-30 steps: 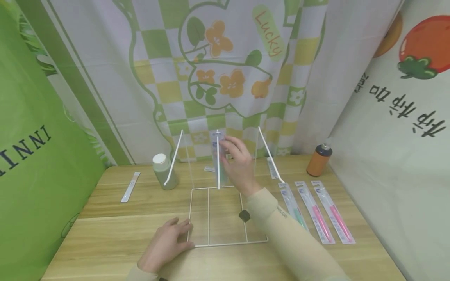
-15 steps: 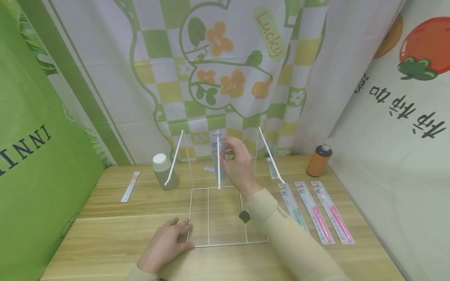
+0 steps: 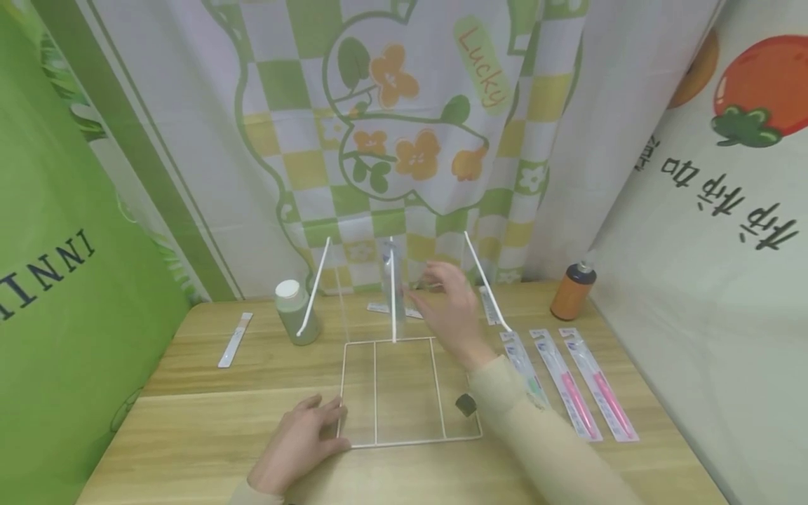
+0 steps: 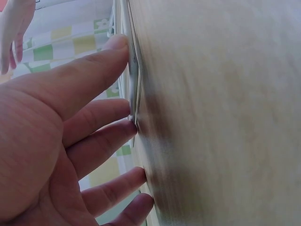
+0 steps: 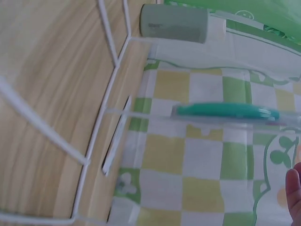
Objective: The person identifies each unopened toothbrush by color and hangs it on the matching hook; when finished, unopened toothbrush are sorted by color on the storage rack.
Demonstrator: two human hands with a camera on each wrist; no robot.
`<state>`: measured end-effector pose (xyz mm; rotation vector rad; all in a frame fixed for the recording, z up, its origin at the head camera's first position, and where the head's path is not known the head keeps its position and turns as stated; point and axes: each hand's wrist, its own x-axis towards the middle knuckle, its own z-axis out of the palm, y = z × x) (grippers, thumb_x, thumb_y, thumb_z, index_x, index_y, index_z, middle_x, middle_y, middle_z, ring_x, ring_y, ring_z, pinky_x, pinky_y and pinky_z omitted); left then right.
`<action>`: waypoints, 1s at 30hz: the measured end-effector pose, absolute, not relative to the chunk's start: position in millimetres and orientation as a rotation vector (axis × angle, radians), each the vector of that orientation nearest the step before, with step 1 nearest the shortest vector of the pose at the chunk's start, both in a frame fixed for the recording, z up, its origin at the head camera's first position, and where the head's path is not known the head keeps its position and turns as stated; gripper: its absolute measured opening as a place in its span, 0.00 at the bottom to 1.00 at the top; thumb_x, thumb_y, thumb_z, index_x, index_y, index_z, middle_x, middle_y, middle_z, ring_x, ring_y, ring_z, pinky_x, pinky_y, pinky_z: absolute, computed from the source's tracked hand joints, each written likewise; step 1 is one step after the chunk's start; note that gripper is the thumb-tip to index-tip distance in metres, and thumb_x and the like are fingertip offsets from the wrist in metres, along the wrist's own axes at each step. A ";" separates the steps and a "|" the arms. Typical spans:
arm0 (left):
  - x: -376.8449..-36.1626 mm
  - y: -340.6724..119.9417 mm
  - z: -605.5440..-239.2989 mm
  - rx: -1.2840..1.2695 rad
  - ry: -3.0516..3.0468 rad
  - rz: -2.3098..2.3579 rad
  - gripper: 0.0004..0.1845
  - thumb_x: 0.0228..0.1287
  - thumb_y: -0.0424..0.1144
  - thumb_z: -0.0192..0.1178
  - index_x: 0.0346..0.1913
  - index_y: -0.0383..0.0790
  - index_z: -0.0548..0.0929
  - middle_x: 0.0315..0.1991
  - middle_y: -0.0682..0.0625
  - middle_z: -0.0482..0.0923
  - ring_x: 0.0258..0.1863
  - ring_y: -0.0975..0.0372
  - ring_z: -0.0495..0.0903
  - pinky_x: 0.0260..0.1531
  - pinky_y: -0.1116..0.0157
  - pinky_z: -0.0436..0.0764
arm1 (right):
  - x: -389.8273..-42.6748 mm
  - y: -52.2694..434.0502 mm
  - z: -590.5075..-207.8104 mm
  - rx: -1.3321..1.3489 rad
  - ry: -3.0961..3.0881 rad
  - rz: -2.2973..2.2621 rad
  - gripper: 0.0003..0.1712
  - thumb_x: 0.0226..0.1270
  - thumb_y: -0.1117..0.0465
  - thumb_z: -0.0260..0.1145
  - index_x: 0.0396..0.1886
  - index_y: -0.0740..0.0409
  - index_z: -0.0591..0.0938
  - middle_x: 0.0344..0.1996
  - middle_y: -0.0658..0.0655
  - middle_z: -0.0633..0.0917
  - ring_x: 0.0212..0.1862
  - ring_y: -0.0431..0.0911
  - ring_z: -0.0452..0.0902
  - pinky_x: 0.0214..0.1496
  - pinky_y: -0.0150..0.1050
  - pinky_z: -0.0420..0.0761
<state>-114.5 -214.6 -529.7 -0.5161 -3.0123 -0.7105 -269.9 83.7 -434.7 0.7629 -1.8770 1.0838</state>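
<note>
A white wire rack (image 3: 375, 393) stands on the wooden table, with three prongs rising at its back. From the middle prong hangs a packaged toothbrush (image 3: 388, 277); its green handle (image 5: 225, 111) shows through the clear pack in the right wrist view. My right hand (image 3: 456, 315) is just right of the pack, fingers loosely bent and holding nothing. Only a fingertip (image 5: 294, 188) of it shows in its own wrist view, apart from the pack. My left hand (image 3: 297, 442) rests at the rack's front left corner, its extended fingers (image 4: 101, 146) touching the wire and tabletop.
Three packaged toothbrushes lie at the right, one green (image 3: 519, 358) and two pink (image 3: 564, 382). A grey-green bottle (image 3: 293, 315) stands left of the prongs, an orange bottle (image 3: 572, 294) at the back right. A flat strip (image 3: 236, 340) lies at the left. A checkered curtain (image 3: 303, 168) hangs behind.
My right hand has let go of the packaged toothbrush and moved right and slightly down, leaving it hanging on the middle prong. The left hand stays at the rack's corner.
</note>
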 end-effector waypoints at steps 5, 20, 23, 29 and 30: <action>-113.7 -214.3 -528.9 -0.525 -3.006 -0.711 0.31 0.57 0.52 0.81 0.62 0.41 0.89 0.69 0.44 0.82 0.69 0.29 0.74 0.57 0.22 0.74 | -263.1 117.4 -445.5 0.762 -1.933 1.072 0.36 0.53 0.75 0.84 0.61 0.66 0.79 0.58 0.66 0.83 0.50 0.59 0.85 0.54 0.49 0.89; -113.1 -213.1 -528.9 -0.523 -3.010 -0.726 0.32 0.58 0.52 0.80 0.62 0.40 0.88 0.69 0.43 0.82 0.69 0.28 0.73 0.59 0.22 0.72 | -252.6 237.8 -486.0 0.712 -2.368 1.133 0.34 0.60 0.71 0.82 0.66 0.55 0.82 0.59 0.56 0.86 0.48 0.53 0.87 0.47 0.41 0.91; -112.9 -213.3 -529.6 -0.513 -3.015 -0.721 0.32 0.58 0.52 0.80 0.63 0.40 0.88 0.69 0.44 0.81 0.70 0.29 0.73 0.60 0.22 0.72 | -250.5 254.5 -493.8 0.657 -2.508 1.158 0.36 0.63 0.70 0.81 0.69 0.52 0.80 0.64 0.58 0.84 0.49 0.57 0.87 0.45 0.53 0.92; -112.1 -213.2 -529.9 -0.509 -3.015 -0.712 0.32 0.59 0.53 0.80 0.63 0.41 0.88 0.70 0.45 0.81 0.70 0.29 0.73 0.61 0.23 0.72 | -249.5 276.3 -504.6 0.612 -2.729 1.196 0.40 0.68 0.66 0.78 0.77 0.50 0.75 0.72 0.63 0.77 0.56 0.64 0.85 0.54 0.62 0.89; -111.8 -213.3 -529.7 -0.507 -3.016 -0.716 0.32 0.59 0.53 0.80 0.63 0.41 0.88 0.70 0.45 0.81 0.70 0.29 0.73 0.61 0.23 0.72 | -249.8 278.3 -505.6 0.614 -2.751 1.174 0.40 0.68 0.65 0.79 0.78 0.51 0.74 0.72 0.64 0.77 0.56 0.64 0.85 0.55 0.62 0.88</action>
